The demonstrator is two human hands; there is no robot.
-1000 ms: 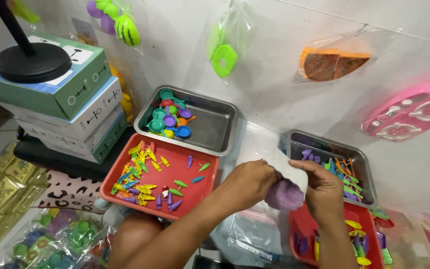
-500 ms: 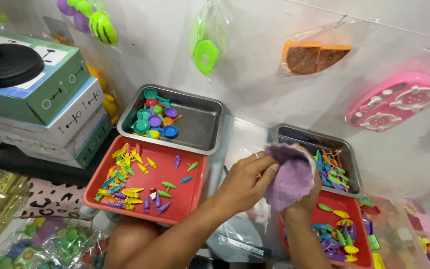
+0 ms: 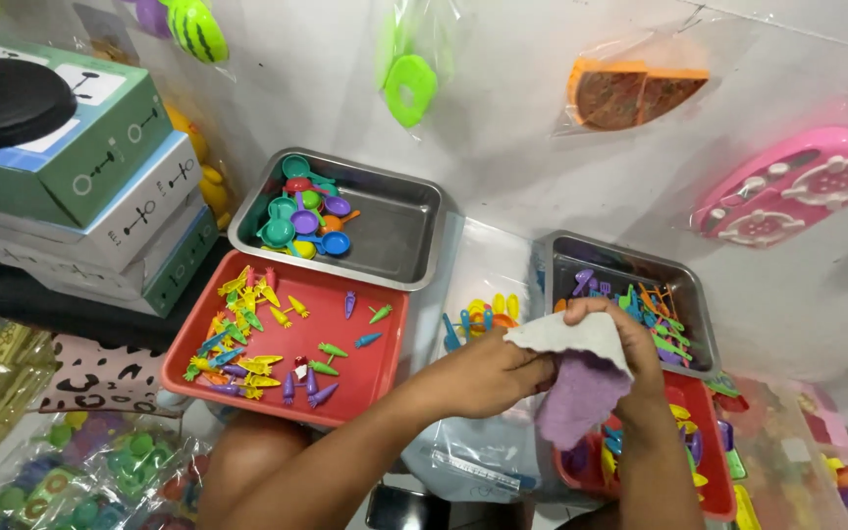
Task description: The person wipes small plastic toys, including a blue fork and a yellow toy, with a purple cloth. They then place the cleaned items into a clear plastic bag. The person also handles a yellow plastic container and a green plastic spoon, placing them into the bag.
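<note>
Both my hands pinch the purple cloth (image 3: 581, 393) at its white top edge, left hand (image 3: 488, 373) at nine o'clock, right hand (image 3: 630, 339) at two, so it hangs open.

both hands (image 3: 561, 368) hold a purple cloth (image 3: 581, 393) over toy trays.

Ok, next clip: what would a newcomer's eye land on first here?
Probably both hands, left hand and right hand, gripping a purple cloth pouch at centre right. Next, the red tray of small colourful toy pieces at centre left, with a metal tray of toy pans behind it.
</note>
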